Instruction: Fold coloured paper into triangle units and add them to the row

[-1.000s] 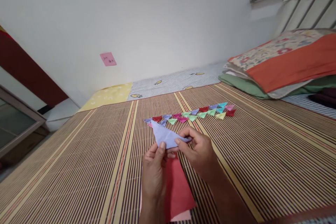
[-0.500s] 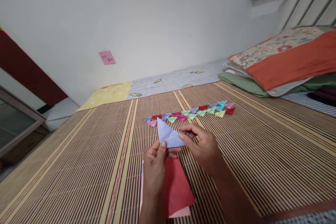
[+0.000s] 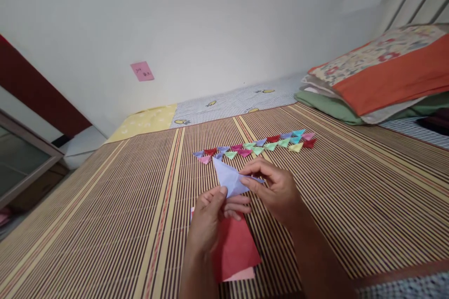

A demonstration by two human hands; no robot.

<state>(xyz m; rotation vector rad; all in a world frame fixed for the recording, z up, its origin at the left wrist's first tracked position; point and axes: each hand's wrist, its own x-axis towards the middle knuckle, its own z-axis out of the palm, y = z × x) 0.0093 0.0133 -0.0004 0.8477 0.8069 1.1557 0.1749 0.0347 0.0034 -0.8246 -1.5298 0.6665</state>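
Observation:
A light blue-violet sheet of folded paper is held up between both hands above the striped mat. My left hand pinches its lower left edge, thumb on top and the other fingers stretched beneath it. At the right side of the paper, my right hand grips between thumb and fingertips, and a pointed end sticks out past them. Under my left hand lies a stack of paper with a red sheet on top and a pink sheet showing below. Beyond the hands, several small folded paper pieces form two rows.
The striped mat covers the bed. Folded bedding with an orange and floral cover is piled at the right. A pink note hangs on the white wall. A checked sheet and a yellow cloth border the wall.
The folded paper has tilted and its right part is drawn into a narrow point by my right hand. The left fingers have spread out further beneath it. The view has shifted slightly.

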